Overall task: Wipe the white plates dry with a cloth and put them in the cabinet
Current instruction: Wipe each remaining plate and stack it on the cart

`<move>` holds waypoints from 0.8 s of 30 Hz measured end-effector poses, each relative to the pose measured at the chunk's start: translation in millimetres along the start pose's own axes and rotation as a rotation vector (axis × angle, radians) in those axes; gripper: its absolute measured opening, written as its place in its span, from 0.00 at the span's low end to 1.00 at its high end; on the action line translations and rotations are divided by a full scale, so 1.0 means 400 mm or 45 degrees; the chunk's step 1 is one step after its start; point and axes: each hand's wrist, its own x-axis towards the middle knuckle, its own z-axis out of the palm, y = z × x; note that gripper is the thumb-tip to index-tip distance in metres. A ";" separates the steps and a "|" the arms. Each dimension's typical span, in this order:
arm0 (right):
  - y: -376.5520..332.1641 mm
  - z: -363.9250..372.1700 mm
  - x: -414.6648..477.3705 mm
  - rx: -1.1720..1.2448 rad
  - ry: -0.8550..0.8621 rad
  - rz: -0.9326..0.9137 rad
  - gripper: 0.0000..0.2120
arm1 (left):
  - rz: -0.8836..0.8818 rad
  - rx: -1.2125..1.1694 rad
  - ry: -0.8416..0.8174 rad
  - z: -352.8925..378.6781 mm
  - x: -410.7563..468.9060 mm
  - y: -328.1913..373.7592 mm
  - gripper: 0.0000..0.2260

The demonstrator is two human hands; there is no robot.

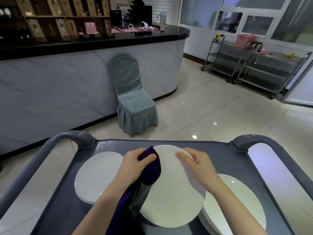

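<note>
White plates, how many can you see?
3 clearly: the held plate at centre, a left plate lying on the cart, and a right plate topping a stack, so more hide beneath.

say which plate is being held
The middle plate: right hand grips it, left hand holds the cloth on it; the others lie on the cart.

Over the middle of the grey cart, a white plate held in both hands. At the plate's far left edge, left hand gripping a purple cloth, pressed to the plate and trailing toward the cart's near side. At the far right rim, right hand, fingers laid over the edge. On the cart's surface, left side, a low plate stack; right side, a second stack, partly under the held plate. Beyond the cart's far edge, a covered chair.
</note>
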 end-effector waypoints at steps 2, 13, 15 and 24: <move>-0.006 -0.012 0.003 0.034 0.063 -0.011 0.08 | 0.004 -0.086 0.030 0.005 -0.010 -0.004 0.06; 0.016 0.012 -0.027 0.177 0.222 0.056 0.09 | -0.177 -0.305 0.195 0.018 -0.030 -0.045 0.08; 0.014 0.015 -0.023 0.001 0.044 0.013 0.10 | -0.046 -0.096 0.001 0.004 -0.013 -0.028 0.08; -0.025 0.059 0.017 0.674 0.757 0.132 0.19 | -0.298 -0.849 0.608 0.106 -0.030 0.013 0.06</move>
